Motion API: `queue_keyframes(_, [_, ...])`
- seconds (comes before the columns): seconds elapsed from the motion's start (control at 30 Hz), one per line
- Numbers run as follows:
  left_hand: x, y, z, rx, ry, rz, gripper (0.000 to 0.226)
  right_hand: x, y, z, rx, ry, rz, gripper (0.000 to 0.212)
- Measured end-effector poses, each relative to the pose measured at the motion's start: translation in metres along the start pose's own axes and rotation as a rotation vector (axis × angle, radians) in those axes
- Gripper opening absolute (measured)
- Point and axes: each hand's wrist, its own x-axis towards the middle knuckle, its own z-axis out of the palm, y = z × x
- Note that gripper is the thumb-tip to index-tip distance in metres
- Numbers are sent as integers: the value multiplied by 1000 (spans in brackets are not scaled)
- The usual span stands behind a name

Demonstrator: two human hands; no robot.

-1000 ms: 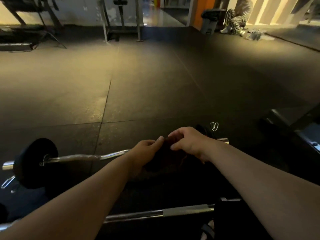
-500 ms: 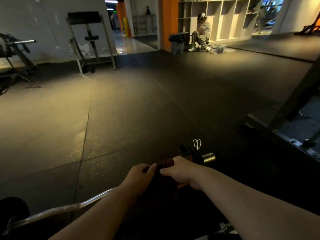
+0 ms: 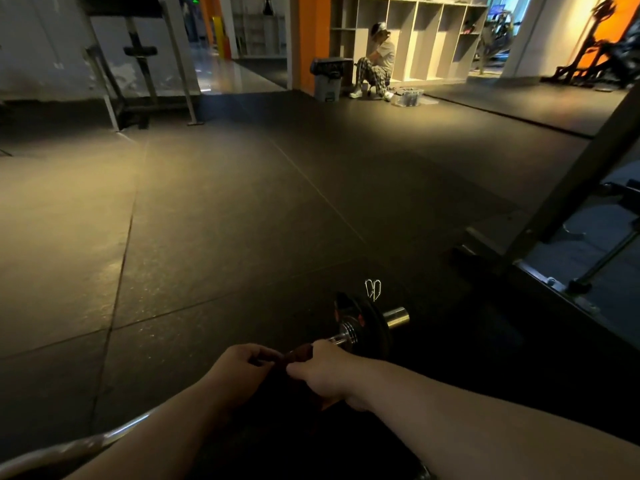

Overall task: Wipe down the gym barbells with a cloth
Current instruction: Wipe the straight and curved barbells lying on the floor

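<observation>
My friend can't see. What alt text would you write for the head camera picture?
A left hand and a right hand pinch a dark cloth at a barbell lying on a dark gym floor, close to its black plate. Far off, a person sits by white shelves.

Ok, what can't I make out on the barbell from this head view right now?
1. Head view: the barbell shaft's middle, hidden under the cloth and the left hand and right hand gripping it.
2. Head view: its left end, cut off by the lower left edge.
3. Head view: the cloth's lower part, lost in shadow.
</observation>
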Motion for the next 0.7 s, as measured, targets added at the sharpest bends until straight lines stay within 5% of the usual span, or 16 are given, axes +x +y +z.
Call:
queue_keyframes(0.27, [54,-36,21,263,-60,110,30,51,45,6,1,-30,-71,9])
queue_keyframes(0.4, [88,-60,42,295,-65,139,44,88,70,9,-79,91,-101,12])
queue_keyframes(0.57, [127,-63,48,200,21,173,36,135,38,-35,-193,317,-257,5])
queue_keyframes(0.7, [149,-77,57,207,125,298,30,170,31,-57,-448,669,-489,13])
